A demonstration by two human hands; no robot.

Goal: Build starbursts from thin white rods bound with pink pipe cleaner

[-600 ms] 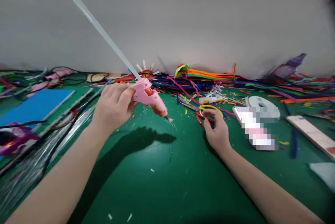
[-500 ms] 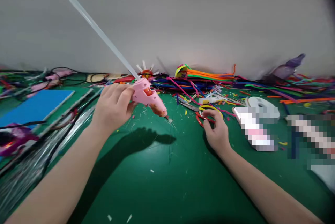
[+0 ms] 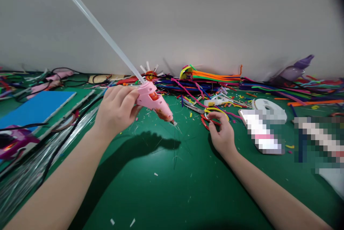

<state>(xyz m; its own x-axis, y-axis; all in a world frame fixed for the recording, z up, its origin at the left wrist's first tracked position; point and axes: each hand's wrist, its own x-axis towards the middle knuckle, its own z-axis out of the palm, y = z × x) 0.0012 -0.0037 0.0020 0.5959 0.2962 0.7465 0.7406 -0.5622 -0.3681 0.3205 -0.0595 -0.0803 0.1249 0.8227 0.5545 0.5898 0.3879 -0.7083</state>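
Note:
My left hand (image 3: 118, 110) is wrapped round the handle of a pink hot glue gun (image 3: 153, 101), held above the green table. The gun tilts nose-down to the right, and thin glue threads hang at its tip. A long translucent glue stick (image 3: 99, 27) runs out of its back toward the upper left. On the right, my right hand (image 3: 223, 133) is closed, its curled fingers at the handles of red-handled scissors (image 3: 204, 122). The scissors lie on the table, blades pointing left; the fingers partly hide the handles. A yellow pipe cleaner (image 3: 219, 111) crosses beside them.
Pipe cleaners (image 3: 217, 76) in many colours line the wall. To the right are a white ribbon roll (image 3: 270, 111), a blurred-out phone (image 3: 260, 133) and a purple bottle (image 3: 292, 72). A blue sheet (image 3: 40, 108), black cables and clear plastic sleeves (image 3: 57, 147) lie at left.

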